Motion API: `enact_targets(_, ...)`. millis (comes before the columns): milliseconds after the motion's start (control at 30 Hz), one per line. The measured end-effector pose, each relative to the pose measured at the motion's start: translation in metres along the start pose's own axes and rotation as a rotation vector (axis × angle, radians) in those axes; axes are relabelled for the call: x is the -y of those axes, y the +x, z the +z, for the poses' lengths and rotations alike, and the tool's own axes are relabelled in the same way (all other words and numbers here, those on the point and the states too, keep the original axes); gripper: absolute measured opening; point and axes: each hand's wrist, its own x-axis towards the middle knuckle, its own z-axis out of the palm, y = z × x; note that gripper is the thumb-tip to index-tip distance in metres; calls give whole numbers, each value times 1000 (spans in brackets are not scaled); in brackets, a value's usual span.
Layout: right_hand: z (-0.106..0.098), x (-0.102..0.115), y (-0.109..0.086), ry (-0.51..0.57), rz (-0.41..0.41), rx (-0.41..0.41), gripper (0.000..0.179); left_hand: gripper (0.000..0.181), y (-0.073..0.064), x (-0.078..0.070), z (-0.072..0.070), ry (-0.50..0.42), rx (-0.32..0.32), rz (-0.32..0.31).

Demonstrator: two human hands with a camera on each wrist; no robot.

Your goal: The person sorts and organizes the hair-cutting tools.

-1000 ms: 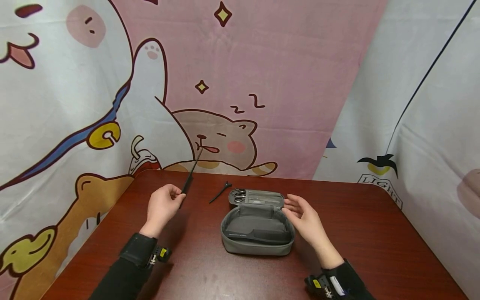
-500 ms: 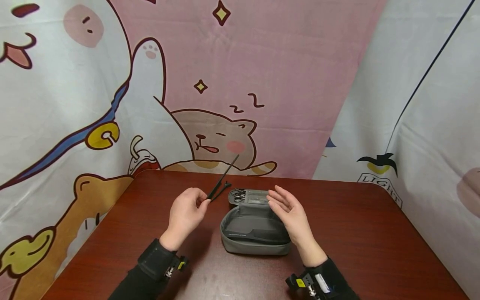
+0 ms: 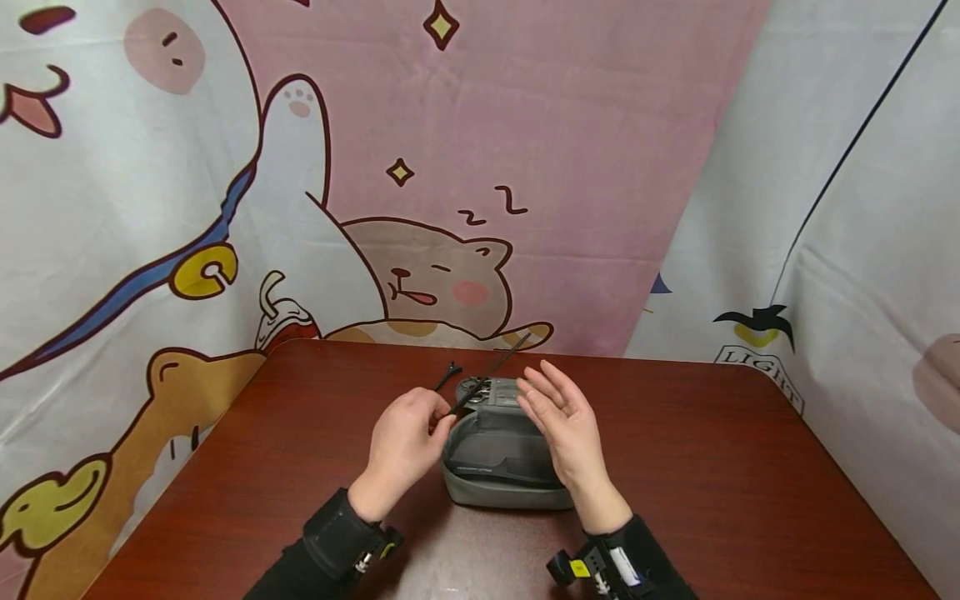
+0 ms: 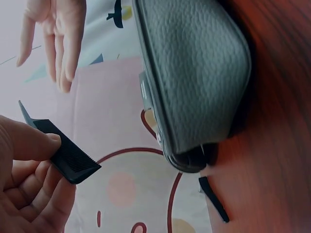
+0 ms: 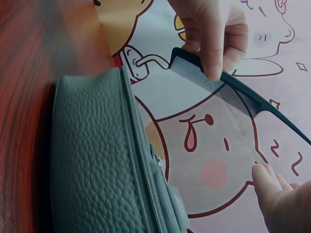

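My left hand (image 3: pixel 408 442) pinches a dark rat-tail comb (image 5: pixel 248 97) by its toothed part, thumb on the spine. In the head view the comb's thin tail slants up and right above a grey-green zip case (image 3: pixel 510 497). The case sits open on the table. Inside it lies a long dark piece (image 3: pixel 502 471), its kind unclear. Scissors with ring handles (image 3: pixel 474 387) are tucked in the raised lid, partly behind the comb. My right hand (image 3: pixel 566 421) hovers at the case's right side with fingers extended, holding nothing and apart from the comb.
A slim black hair clip (image 4: pixel 214 199) lies on the table just behind and left of the case. The brown wooden table (image 3: pixel 750 475) ends at a printed cartoon cloth (image 3: pixel 600 208) hanging along its back edge.
My left hand has carried the comb rightward from the left of the clip to over the case. My right hand has come left from the lid's right edge, lifting off it.
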Motion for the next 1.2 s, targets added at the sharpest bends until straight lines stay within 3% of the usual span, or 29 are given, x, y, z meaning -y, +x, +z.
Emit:
enact_targets(300, 9, -4, -1, 29, -55, -42, 49, 24, -4, -12, 6, 13, -6, 76)
enact_targets(700, 19, 0, -2, 57, -95, -134, 29, 29, -9, -18, 17, 64, -95, 221)
enact_targets(900, 19, 0, -3, 59, -127, -145, 30, 29, -9, -20, 19, 82, -98, 226)
enact_targets(1067, 19, 1, -2, 28, -140, -132, 21, 28, -10, -21, 20, 79, -86, 209)
enact_targets(1200, 18, 4, -2, -23, -164, -105, 24, 26, -9, -23, 19, 64, -61, 178)
